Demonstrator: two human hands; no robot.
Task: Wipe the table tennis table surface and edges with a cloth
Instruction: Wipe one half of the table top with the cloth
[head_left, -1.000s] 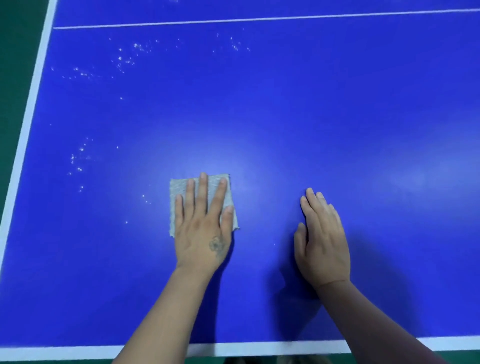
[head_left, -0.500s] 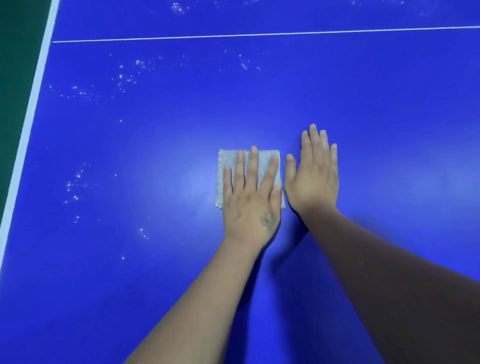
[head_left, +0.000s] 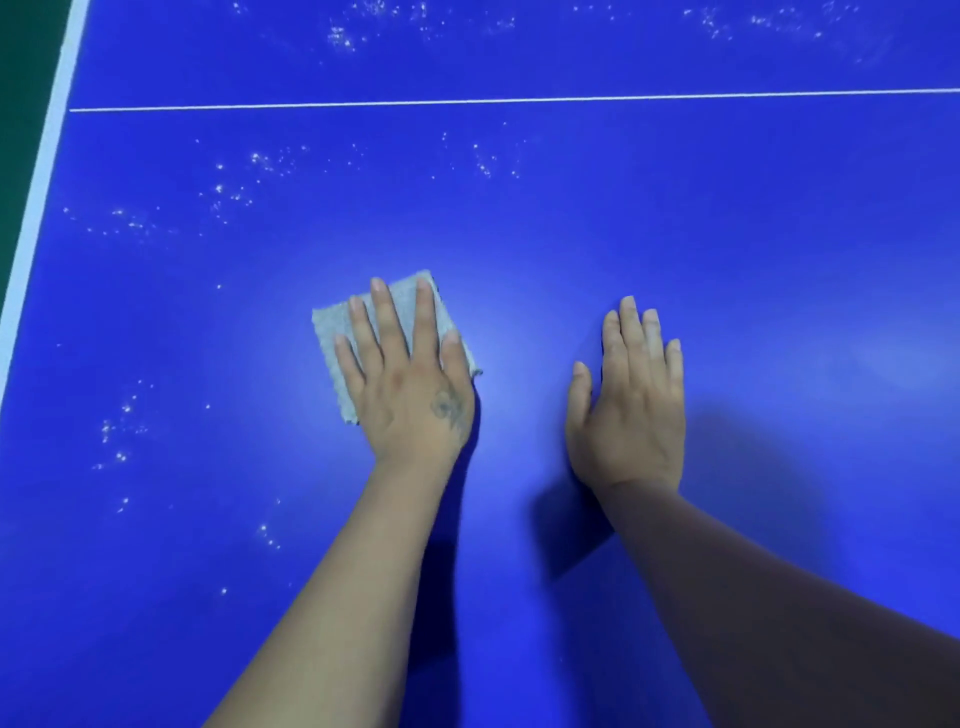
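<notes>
left hand (head_left: 410, 384) flat, fingers straight, pressing grey cloth (head_left: 332, 332) onto blue table (head_left: 727, 234), mid-surface, well in from left edge | right hand (head_left: 631, 410) flat on bare surface beside it, fingers together, holding nothing | white specks (head_left: 234, 192) toward left edge and far side

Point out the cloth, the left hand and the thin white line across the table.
grey cloth (head_left: 340, 332): head view, bare corner left of the fingers.
left hand (head_left: 415, 395): head view, back of the hand.
thin white line (head_left: 519, 101): head view, its middle stretch.
</notes>
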